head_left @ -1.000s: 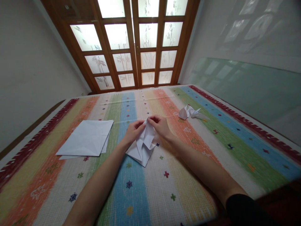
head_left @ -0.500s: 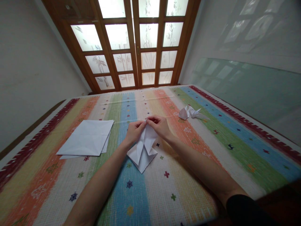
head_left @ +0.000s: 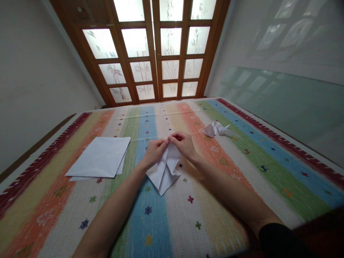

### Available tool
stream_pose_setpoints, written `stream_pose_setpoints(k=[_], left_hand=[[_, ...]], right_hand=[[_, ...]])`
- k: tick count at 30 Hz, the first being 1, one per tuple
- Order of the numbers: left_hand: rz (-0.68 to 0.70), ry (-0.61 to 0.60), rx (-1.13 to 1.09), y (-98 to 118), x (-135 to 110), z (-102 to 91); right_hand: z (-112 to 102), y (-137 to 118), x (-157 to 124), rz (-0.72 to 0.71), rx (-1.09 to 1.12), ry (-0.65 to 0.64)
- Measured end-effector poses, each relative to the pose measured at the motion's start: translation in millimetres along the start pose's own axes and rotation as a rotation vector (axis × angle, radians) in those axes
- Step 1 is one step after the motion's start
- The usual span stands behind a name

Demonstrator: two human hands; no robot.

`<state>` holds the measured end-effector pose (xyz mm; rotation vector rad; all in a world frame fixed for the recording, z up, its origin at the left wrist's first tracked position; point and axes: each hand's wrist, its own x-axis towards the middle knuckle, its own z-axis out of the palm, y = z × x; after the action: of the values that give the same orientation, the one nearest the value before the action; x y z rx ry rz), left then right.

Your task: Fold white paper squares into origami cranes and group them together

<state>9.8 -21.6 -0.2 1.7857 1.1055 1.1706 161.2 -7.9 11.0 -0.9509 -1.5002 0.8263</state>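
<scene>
A partly folded sheet of white paper (head_left: 166, 175) stands raised above the cloth in the middle, its lower part opened into a pointed, diamond-like shape. My left hand (head_left: 156, 150) pinches its top edge from the left, thumb and fingers closed. From the right, my right hand (head_left: 182, 144) grips the same top tip, its thumb and forefinger meeting the left hand's fingertips. The exact pinch point is partly hidden by the fingers.
To the left lies a stack of white paper sheets (head_left: 100, 157). Folded white paper figures (head_left: 218, 129) rest at the right. A striped tablecloth (head_left: 129, 229) covers the table. Behind are wooden doors (head_left: 156, 64) with glass panes; a greenish glass panel (head_left: 282, 96) stands along the right wall.
Both hands stay pinched at the top of the paper and have shifted only slightly. The paper's lower point has risen a little and its flaps sit slightly differently.
</scene>
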Motion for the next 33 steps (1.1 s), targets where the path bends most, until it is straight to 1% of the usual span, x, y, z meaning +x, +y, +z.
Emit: stream_pose_setpoints(k=[3,5,9,13,17,21,24,29,33], left_hand=[[0.014,-0.011,0.023,1.1,-0.9,1.2],[0.021,0.008,0.02,1.2,-1.2,1.9],[0.002,0.072,-0.027,-0.8,-0.4,1.8],[-0.004,0.093,-0.058,-2.3,0.9,1.1],[0.015,0.107,-0.041,-1.9,1.4,1.9],[0.05,0.183,-0.074,-2.4,3.0,3.3],[0.051,0.246,-0.085,-2.8,4.0,4.1],[0.07,0.26,-0.035,-1.3,2.9,4.5],[0.07,0.302,-0.032,-1.7,2.7,3.4]], right_hand=[[0.2,-0.7,-1.3,-0.035,-0.032,0.016],[0.0,-1.2,-1.6,-0.056,-0.035,0.008],[-2.5,-2.4,-0.7,-0.045,0.017,-0.058],[-5.9,-2.6,0.4,-0.038,0.045,-0.111],[-5.7,-1.6,-0.1,-0.039,0.008,-0.106],[-4.7,-1.0,-0.4,-0.041,-0.029,-0.106],[-4.7,-0.4,0.0,-0.042,-0.036,-0.116],[-4.9,1.5,0.2,-0.037,-0.041,-0.117],[-5.5,2.9,0.1,-0.044,-0.077,-0.157]])
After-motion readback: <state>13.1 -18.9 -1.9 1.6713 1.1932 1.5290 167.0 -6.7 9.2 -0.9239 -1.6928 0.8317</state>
